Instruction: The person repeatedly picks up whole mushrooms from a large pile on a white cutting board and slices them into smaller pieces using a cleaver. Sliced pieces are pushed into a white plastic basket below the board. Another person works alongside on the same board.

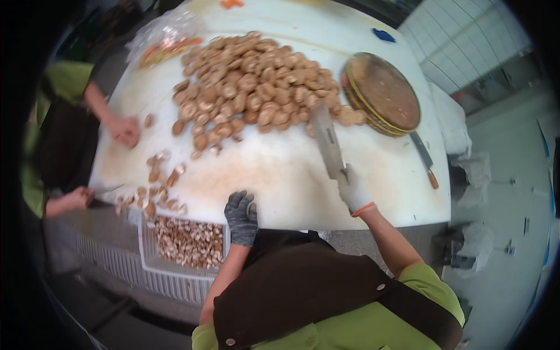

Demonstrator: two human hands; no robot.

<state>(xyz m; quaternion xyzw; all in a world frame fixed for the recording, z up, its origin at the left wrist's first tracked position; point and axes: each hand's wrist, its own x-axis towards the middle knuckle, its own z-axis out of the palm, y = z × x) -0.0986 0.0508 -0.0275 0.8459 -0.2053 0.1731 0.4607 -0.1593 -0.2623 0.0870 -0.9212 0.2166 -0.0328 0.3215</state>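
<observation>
My right hand (353, 189), in a white knit glove with an orange cuff, grips a broad-bladed cleaver (327, 142). The blade points away from me, its tip at the near right edge of a large pile of brown mushrooms (253, 83). My left hand (241, 216), in a grey glove, rests at the near edge of the white worktop (280, 188) with nothing visible in it. Just left of it, below the worktop's edge, a plastic crate (142, 245) holds cut mushroom pieces (190, 240). Loose mushroom pieces (159, 194) lie on the worktop above the crate.
At the left a co-worker holds a knife (109, 189) beside the loose pieces. A round wooden chopping block (385, 92) stands right of the pile, with another cleaver (422, 151) next to it. A clear plastic bag (168, 33) lies far left, a blue cloth (383, 35) far right.
</observation>
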